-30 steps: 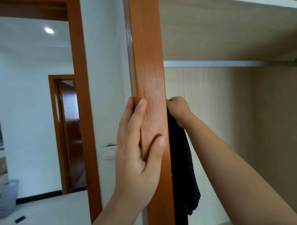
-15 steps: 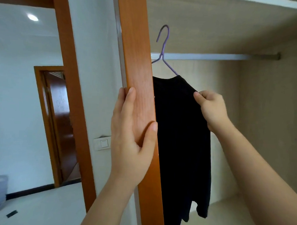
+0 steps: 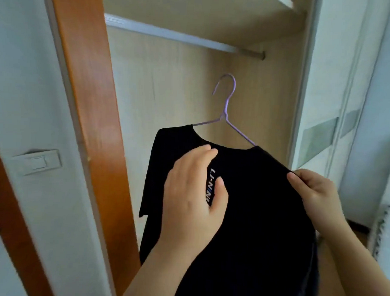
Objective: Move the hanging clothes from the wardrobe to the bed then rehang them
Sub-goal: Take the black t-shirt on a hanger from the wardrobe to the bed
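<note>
A black T-shirt (image 3: pixel 258 208) with small lettering on its chest hangs on a purple wire hanger (image 3: pixel 226 109). The hanger is off the wardrobe rail (image 3: pixel 172 34) and its hook floats free below it. My right hand (image 3: pixel 315 193) pinches the shirt's right shoulder and carries it. My left hand (image 3: pixel 194 199) lies on the shirt's front with fingers straight and relaxed, just under the collar. The shirt's lower part runs out of view at the bottom.
The orange wooden wardrobe frame (image 3: pixel 88 112) stands left of the shirt. A wall switch (image 3: pixel 37 162) sits on the white wall further left. A white sliding door panel (image 3: pixel 325 108) borders the wardrobe on the right. The wardrobe interior behind the shirt holds no other clothes.
My left hand has let go of the wardrobe frame and now rests on the shirt. The shirt and hanger have come down and out from the rail, towards me and to the right.
</note>
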`<control>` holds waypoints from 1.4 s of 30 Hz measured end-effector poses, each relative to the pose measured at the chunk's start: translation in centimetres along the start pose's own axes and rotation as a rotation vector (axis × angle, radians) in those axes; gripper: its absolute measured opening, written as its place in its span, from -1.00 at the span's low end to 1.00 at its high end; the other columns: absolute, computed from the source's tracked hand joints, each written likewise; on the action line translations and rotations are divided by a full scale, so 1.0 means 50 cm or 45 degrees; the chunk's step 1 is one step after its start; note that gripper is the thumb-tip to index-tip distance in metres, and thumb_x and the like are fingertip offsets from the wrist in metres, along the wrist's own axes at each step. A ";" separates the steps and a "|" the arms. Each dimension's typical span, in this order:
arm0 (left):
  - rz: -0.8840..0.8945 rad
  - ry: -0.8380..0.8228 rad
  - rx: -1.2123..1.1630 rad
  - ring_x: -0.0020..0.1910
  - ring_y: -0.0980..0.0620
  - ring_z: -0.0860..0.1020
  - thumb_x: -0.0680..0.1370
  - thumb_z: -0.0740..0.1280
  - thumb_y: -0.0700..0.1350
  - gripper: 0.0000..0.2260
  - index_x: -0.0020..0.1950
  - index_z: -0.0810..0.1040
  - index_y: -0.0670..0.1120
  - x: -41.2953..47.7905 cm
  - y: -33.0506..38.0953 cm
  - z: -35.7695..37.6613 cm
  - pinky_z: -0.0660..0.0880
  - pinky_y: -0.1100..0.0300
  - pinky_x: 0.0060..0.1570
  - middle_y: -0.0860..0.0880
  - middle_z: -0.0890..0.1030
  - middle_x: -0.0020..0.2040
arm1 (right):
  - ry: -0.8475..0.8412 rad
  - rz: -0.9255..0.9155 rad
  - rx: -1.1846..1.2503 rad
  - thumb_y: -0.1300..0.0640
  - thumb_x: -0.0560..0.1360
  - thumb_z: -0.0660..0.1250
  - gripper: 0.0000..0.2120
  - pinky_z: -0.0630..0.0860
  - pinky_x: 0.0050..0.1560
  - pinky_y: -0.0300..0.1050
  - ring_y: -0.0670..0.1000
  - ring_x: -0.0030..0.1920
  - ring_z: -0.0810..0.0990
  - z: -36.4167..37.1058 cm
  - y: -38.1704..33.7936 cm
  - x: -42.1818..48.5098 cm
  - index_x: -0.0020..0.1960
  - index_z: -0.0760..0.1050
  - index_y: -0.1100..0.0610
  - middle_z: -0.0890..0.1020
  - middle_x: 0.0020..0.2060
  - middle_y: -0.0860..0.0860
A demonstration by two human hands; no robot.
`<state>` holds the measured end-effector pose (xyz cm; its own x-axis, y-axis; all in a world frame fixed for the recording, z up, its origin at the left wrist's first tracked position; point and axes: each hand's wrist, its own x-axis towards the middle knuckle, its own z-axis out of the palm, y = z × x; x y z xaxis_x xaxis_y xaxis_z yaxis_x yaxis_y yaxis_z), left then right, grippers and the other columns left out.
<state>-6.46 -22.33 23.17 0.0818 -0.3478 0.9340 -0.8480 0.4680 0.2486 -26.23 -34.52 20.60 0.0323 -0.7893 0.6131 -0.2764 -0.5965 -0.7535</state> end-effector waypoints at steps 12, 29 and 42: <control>-0.764 -0.946 -0.997 0.04 0.24 0.53 0.55 0.23 -0.02 -0.71 0.27 0.43 0.00 -0.089 0.126 0.184 0.38 0.64 -0.17 0.14 0.55 0.04 | 0.411 0.272 -0.299 0.20 0.51 0.25 -0.72 0.33 -0.43 -0.44 -0.22 -0.45 0.46 -0.157 -0.039 -0.239 -0.35 0.49 -0.01 0.54 -0.52 -0.22; -0.429 -1.677 -1.528 -0.12 0.00 0.50 0.54 0.25 -0.27 -0.94 -0.08 0.51 -0.17 -0.212 0.295 0.094 0.46 0.11 -0.02 -0.14 0.55 -0.14 | 0.588 0.774 -0.442 0.11 0.59 0.08 -0.75 0.37 -0.25 -0.32 -0.20 -0.43 0.41 -0.109 -0.182 -0.623 -0.16 0.49 0.05 0.44 -0.44 -0.09; 0.398 -1.029 -1.019 -0.13 -0.11 0.55 0.56 0.23 -0.14 -0.81 0.12 0.56 -0.02 -0.197 0.436 -0.130 0.32 0.18 -0.17 -0.07 0.64 -0.13 | 1.235 0.840 -1.256 0.14 0.48 0.32 -0.42 0.36 0.31 0.05 0.13 0.19 0.45 -0.358 -0.441 -0.956 0.42 0.18 0.19 0.40 0.23 0.21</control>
<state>-22.35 -3.42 21.08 -0.6707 -0.4065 0.6204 -0.1787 0.9004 0.3967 -38.85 18.96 12.16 -0.8598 -0.2373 0.4521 -0.5097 0.4518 -0.7322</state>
